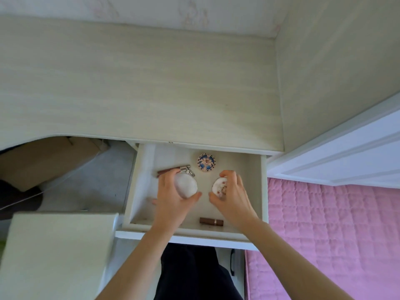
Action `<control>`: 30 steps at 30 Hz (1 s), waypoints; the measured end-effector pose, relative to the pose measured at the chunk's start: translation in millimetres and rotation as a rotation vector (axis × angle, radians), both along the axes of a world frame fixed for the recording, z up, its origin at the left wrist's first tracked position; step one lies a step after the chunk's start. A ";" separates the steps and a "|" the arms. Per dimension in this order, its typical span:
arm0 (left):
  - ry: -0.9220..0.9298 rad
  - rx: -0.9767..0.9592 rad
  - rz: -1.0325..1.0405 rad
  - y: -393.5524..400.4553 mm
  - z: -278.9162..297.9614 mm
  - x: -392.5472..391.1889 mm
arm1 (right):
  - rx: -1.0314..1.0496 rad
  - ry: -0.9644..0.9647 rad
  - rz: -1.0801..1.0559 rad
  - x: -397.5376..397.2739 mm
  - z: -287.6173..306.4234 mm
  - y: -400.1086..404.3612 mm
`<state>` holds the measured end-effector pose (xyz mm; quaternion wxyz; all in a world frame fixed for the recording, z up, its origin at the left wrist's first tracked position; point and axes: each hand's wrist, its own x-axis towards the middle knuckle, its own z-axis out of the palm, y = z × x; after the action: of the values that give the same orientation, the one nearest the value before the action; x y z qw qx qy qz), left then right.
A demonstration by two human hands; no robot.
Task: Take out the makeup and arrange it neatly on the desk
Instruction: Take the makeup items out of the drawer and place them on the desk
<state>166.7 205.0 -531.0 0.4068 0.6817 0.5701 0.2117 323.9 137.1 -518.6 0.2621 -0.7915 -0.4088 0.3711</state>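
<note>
Room: we stand at a pale wood-grain desk in a corner; a pink quilted bed cover lies to the right and a white stool at the near left.
Drawer: the white drawer is pulled out toward us, so we can reach the makeup from above.
Lipstick: a brown lipstick lies on its side against the near wall of the drawer, not touched.
Left hand: our left hand curls around a round white compact with a silver rim; we judge it is ready to lift.
Right hand: our right hand grips a smaller round case, white with pink dots, just beside the first one.
Far items: a round case with a blue pattern rests alone at the far side; a thin brown stick and a small silver piece lie far left, partly hidden.
Desk top: no makeup stands on it yet, so we think the arranging has not begun.
</note>
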 end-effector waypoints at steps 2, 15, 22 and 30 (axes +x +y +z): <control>-0.033 0.041 0.033 11.6 13.4 0.4 | 0.052 0.008 -0.035 -4.3 14.6 10.8; -0.071 0.181 -0.031 158.2 52.8 0.1 | 0.113 -0.001 -0.157 -9.5 54.5 135.2; 0.000 0.136 -0.085 261.5 41.1 23.2 | 0.042 -0.083 -0.195 8.4 48.4 223.4; -0.026 0.165 -0.068 337.2 21.5 57.4 | 0.039 -0.229 -0.245 35.0 28.8 311.4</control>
<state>224.1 542.2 -509.5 0.3637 0.7291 0.5219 0.2526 358.8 448.5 -489.8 0.2724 -0.8673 -0.3436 0.2357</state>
